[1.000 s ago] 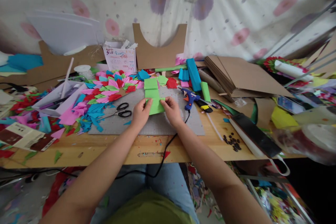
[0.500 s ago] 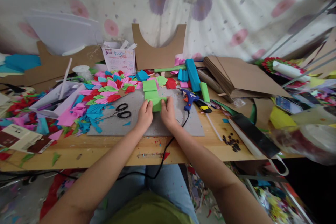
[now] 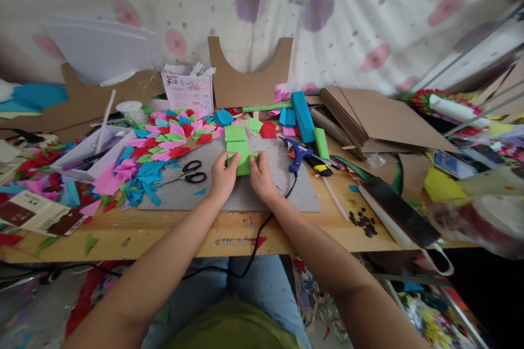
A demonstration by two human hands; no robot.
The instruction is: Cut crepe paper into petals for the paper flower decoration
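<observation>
A strip of green crepe paper [image 3: 237, 147] lies over the grey cutting mat [image 3: 200, 196], its far part showing cross folds. My left hand [image 3: 224, 175] is closed on the near left edge of the strip, thumb on top. On the near right edge, my right hand [image 3: 262, 176] pinches the same paper. The stretch between both thumbs looks flat; the fingers beneath it are hidden. Black-handled scissors [image 3: 193, 177] rest on the mat to the left of my left hand. A blue glue gun [image 3: 297, 155] lies to the right of my right hand.
Colourful paper petals [image 3: 176, 133] spread at the left, beside a white tray [image 3: 88, 158]. Stacked cardboard [image 3: 388, 125] stands at the back right. The glue gun's black cable [image 3: 262, 226] crosses the table edge. Dark beads [image 3: 364, 222] and a phone [image 3: 399, 210] lie at the right.
My left hand has shifted slightly left and its grip on the green paper has turned a little. The fold nearest my hands looks flatter. The whole view has moved slightly.
</observation>
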